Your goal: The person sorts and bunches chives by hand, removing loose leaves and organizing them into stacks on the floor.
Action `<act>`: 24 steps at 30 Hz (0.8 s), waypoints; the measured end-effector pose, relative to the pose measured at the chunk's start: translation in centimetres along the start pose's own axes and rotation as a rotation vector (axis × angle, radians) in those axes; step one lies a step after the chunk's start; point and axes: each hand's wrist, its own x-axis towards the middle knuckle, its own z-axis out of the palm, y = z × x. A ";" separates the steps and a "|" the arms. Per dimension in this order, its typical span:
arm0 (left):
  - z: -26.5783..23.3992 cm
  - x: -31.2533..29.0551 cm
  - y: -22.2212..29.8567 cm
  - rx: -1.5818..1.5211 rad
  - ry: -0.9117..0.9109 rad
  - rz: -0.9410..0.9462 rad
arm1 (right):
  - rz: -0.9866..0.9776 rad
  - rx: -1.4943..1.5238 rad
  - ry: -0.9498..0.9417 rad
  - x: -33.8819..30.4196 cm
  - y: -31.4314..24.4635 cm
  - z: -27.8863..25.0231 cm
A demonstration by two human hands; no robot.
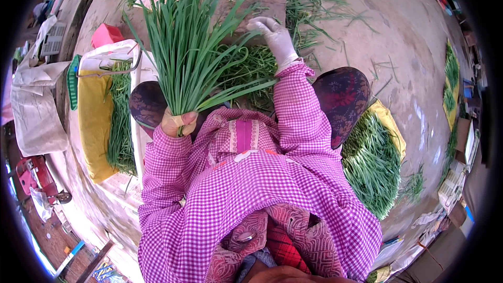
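Observation:
A large bunch of long, flat green leaves that look like garlic chives (183, 47) stands fanned out, its stems gripped low down in my left hand (179, 123). A tan covering wraps part of that hand. The leaf tips spread up and outward, and a few long blades bend right across my lap. To the right of the bunch, my right hand (275, 39), in a pale thin glove, is raised with fingers bent and partly apart near the outer leaf tips. No held thing shows in it. Below lies a loose heap of green leaves (254, 71) between my knees.
At left, a white tub (137, 68) holds a yellow sack (94, 126) and more green leaves. At right, a large pile of chives (369, 162) rests on yellow sacking. Loose blades litter the floor ahead. A red container (107, 35) stands beyond the tub.

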 end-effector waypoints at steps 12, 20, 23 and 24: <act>0.8 -0.3 0.5 0.077 0.108 -0.008 | 0.061 0.434 0.051 -0.4 0.2 1.9; 1.1 0.1 1.4 0.040 0.187 -0.005 | -0.067 0.334 0.116 -0.6 -3.6 -1.0; 1.2 0.3 1.4 0.048 0.186 -0.027 | -0.058 0.195 -0.157 -1.4 -4.3 1.6; 1.2 0.2 1.4 0.055 0.195 -0.041 | -0.039 0.088 -0.197 -1.6 -3.8 2.8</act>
